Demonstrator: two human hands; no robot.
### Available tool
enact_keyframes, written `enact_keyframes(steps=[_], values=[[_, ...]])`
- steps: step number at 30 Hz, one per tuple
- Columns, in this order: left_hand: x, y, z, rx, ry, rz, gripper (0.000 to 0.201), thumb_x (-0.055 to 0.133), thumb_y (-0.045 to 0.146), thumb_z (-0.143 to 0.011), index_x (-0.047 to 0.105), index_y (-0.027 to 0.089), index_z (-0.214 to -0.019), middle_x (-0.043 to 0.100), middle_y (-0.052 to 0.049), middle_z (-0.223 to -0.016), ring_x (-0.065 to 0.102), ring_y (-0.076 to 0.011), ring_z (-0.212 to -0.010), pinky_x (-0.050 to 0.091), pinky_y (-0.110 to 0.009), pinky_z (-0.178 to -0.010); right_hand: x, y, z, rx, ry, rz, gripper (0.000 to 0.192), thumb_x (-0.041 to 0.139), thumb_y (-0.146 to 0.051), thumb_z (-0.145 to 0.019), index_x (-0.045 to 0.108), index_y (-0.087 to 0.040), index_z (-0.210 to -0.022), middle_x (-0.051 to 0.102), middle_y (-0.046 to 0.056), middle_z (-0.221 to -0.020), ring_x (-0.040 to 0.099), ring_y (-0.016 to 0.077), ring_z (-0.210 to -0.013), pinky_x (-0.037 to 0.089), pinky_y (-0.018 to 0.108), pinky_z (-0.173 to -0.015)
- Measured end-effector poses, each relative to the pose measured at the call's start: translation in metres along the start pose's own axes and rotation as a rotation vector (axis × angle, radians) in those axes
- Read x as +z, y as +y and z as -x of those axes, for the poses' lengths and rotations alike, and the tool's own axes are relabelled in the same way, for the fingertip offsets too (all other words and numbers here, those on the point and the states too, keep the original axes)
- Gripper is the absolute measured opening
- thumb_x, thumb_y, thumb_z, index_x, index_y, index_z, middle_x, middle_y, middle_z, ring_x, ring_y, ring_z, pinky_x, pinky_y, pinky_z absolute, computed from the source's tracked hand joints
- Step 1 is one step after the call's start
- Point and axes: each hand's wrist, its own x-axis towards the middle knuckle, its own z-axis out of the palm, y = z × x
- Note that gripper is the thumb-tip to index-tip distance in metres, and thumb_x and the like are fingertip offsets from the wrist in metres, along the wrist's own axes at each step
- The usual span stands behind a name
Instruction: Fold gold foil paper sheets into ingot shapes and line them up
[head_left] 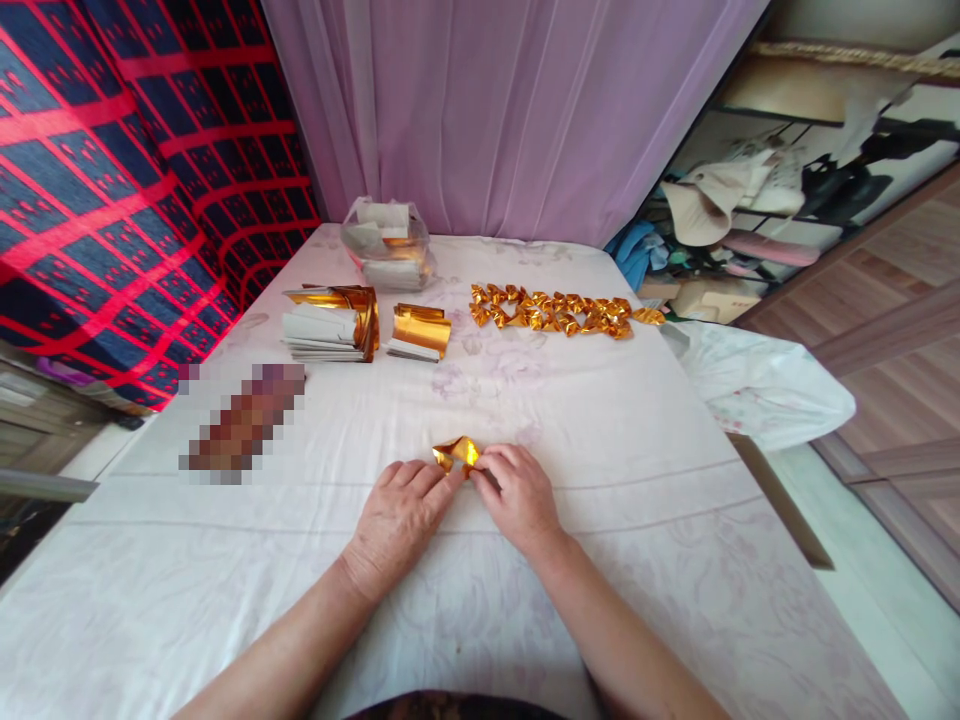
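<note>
Between my two hands, just above the cloth, is a partly folded piece of shiny gold foil paper [459,452]. My left hand [409,505] lies palm down with its fingers closed together at the paper's near left side. My right hand [519,490] pinches the paper's right edge between thumb and fingers. Farther off lie a large stack of gold and white paper sheets [322,330] and a smaller stack [421,330] beside it. To their right, several folded gold paper pieces [555,310] sit in rows.
A clear plastic bag [386,245] of paper sheets stands at the table's far end. A pixelated reddish-brown patch [247,420] covers something at the left. A white plastic bag [772,390] hangs by the right edge, near a shelf with shoes and a cap [701,210].
</note>
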Motion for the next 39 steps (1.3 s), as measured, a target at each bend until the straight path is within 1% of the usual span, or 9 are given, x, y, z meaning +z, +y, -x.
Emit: enact_keyframes(steps=[3,6,10,13,17,23,31,34,39], values=[[-0.002,0.001,0.000,0.011,-0.090,-0.045,0.047,0.053,0.013,-0.092,0.048,0.029,-0.136,0.064,-0.005,-0.108,0.058,-0.0218,-0.097,0.044,-0.038,-0.082,0.001,0.000,0.000,0.006,-0.006,0.000,0.007,0.060,-0.018,-0.087,0.063,-0.021,-0.082,0.066,0.004,-0.090,0.058,0.0194,-0.085,0.044,0.032,-0.076],[-0.003,0.002,-0.001,0.006,-0.134,-0.059,0.046,0.054,0.014,-0.091,0.050,0.028,-0.134,0.063,-0.005,-0.109,0.057,-0.0226,-0.099,0.044,-0.039,-0.083,0.000,0.001,0.001,0.011,-0.007,-0.007,0.005,0.060,-0.020,-0.088,0.062,-0.021,-0.084,0.066,0.004,-0.089,0.058,0.0198,-0.085,0.043,0.032,-0.077],[-0.002,0.003,-0.002,-0.003,-0.137,-0.061,0.046,0.053,0.014,-0.092,0.049,0.026,-0.135,0.063,-0.006,-0.111,0.057,-0.0226,-0.099,0.045,-0.039,-0.083,0.000,0.002,0.002,-0.001,0.012,-0.039,0.006,0.056,-0.019,-0.089,0.060,-0.022,-0.087,0.066,0.004,-0.088,0.058,0.0191,-0.084,0.044,0.032,-0.077],[-0.001,0.002,-0.002,-0.009,-0.144,-0.066,0.043,0.053,0.014,-0.092,0.051,0.026,-0.134,0.063,-0.006,-0.111,0.057,-0.0222,-0.098,0.046,-0.039,-0.083,-0.001,0.003,0.003,0.001,0.030,-0.067,0.010,0.053,-0.015,-0.089,0.060,-0.021,-0.085,0.066,0.004,-0.088,0.059,0.0180,-0.084,0.045,0.030,-0.077],[-0.001,0.003,-0.002,-0.013,-0.140,-0.058,0.044,0.054,0.015,-0.092,0.051,0.025,-0.134,0.063,-0.006,-0.111,0.057,-0.0224,-0.098,0.046,-0.038,-0.082,-0.002,0.005,0.005,0.007,0.033,-0.059,0.015,0.053,-0.014,-0.088,0.065,-0.022,-0.083,0.065,0.004,-0.087,0.059,0.0173,-0.083,0.046,0.029,-0.077],[-0.002,0.003,-0.002,-0.026,-0.142,-0.034,0.040,0.055,0.016,-0.092,0.053,0.026,-0.131,0.063,-0.006,-0.108,0.056,-0.0220,-0.098,0.045,-0.038,-0.083,-0.003,0.006,0.009,-0.025,0.037,-0.023,0.019,0.053,-0.015,-0.090,0.070,-0.023,-0.090,0.066,0.004,-0.089,0.060,0.0174,-0.082,0.047,0.031,-0.076],[-0.002,0.003,-0.002,-0.038,-0.136,-0.023,0.039,0.054,0.018,-0.093,0.053,0.027,-0.132,0.062,-0.006,-0.108,0.056,-0.0213,-0.099,0.045,-0.038,-0.084,-0.009,0.006,0.011,-0.077,0.005,-0.027,0.023,0.051,-0.014,-0.091,0.071,-0.022,-0.100,0.066,0.006,-0.094,0.059,0.0183,-0.086,0.048,0.032,-0.079],[-0.001,0.003,-0.002,-0.031,-0.126,-0.029,0.040,0.052,0.017,-0.094,0.053,0.027,-0.133,0.062,-0.007,-0.109,0.056,-0.0216,-0.099,0.046,-0.039,-0.085,-0.013,0.006,0.013,-0.088,-0.034,-0.038,0.027,0.051,-0.013,-0.089,0.071,-0.024,-0.104,0.065,0.005,-0.098,0.059,0.0185,-0.090,0.049,0.033,-0.081],[0.000,0.003,-0.002,-0.028,-0.120,-0.034,0.038,0.055,0.016,-0.092,0.056,0.025,-0.129,0.063,-0.007,-0.109,0.057,-0.0224,-0.099,0.046,-0.039,-0.084,-0.017,0.004,0.016,-0.088,-0.117,0.025,0.031,0.054,-0.014,-0.088,0.069,-0.026,-0.112,0.063,0.007,-0.104,0.056,0.0210,-0.095,0.049,0.036,-0.084]])
